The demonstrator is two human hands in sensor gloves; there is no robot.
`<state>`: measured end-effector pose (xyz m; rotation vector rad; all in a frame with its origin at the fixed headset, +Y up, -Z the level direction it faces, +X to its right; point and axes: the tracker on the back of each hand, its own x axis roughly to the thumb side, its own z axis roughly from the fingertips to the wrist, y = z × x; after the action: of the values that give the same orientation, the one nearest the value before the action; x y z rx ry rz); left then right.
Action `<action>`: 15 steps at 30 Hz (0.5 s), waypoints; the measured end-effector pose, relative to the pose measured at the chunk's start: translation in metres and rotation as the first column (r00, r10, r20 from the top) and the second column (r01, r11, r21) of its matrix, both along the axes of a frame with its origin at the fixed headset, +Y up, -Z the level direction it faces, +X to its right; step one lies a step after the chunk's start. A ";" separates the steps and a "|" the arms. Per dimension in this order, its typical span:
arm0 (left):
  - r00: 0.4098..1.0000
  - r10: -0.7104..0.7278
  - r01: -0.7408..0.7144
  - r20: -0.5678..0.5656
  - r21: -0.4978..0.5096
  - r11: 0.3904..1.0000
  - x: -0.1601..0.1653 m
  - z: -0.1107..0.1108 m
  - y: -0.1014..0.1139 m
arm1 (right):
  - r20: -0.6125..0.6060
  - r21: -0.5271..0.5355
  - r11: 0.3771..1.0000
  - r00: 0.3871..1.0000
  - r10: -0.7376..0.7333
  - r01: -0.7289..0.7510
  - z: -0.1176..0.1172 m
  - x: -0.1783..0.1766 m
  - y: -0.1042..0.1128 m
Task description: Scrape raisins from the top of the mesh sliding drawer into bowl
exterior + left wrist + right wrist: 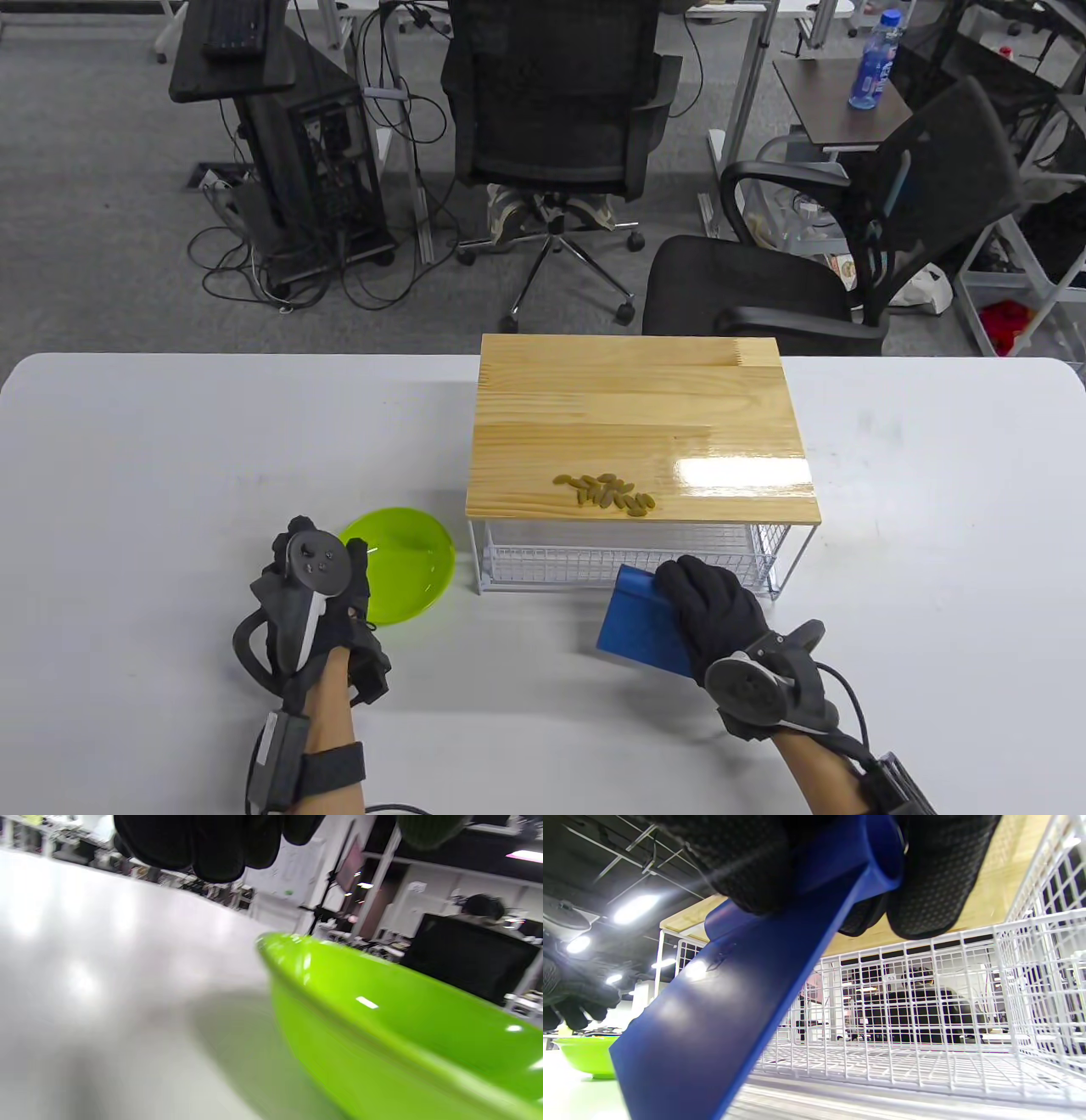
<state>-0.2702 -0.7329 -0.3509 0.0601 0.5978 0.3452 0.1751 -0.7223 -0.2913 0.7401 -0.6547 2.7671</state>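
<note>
Several greenish raisins [607, 492] lie in a small heap near the front edge of the wooden top [636, 416] of the white mesh drawer [628, 556]. A lime green bowl [407, 564] stands on the table left of the drawer. My left hand [344, 573] hovers at the bowl's left rim, its fingers [212, 844] hanging just above the bowl [382, 1027] without closing on it. My right hand [708, 598] grips a blue scraper [640, 624] by its thick edge, low in front of the drawer. In the right wrist view the scraper [721, 1014] slants down before the mesh [925, 1005].
The white table [170, 475] stretches wide to the left and right of the drawer. Beyond its far edge stand black office chairs [764, 280], a computer stand [288, 153] and cables on the floor.
</note>
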 end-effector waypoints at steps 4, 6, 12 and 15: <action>0.998 0.046 -0.048 -0.030 -0.085 0.995 -0.008 -0.005 -0.013 | 0.007 -0.016 1.000 1.000 -0.003 0.003 -0.002 0.001 -0.001; 0.998 0.065 -0.066 -0.010 -0.119 0.991 -0.005 -0.008 -0.017 | 0.006 -0.023 1.000 1.000 -0.004 0.004 -0.003 0.001 -0.002; 0.999 -0.005 -0.002 -0.032 -0.220 0.976 0.009 -0.018 -0.026 | -0.005 -0.043 0.999 1.000 0.019 -0.019 -0.003 -0.002 -0.006; 0.997 0.048 -0.060 -0.058 -0.238 0.969 0.007 -0.020 -0.031 | -0.006 -0.046 0.999 1.000 0.022 -0.022 -0.003 -0.003 -0.006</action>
<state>-0.2632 -0.7642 -0.3712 -0.1800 0.6897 0.3230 0.1716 -0.7284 -0.2943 0.7490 -0.5834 2.7894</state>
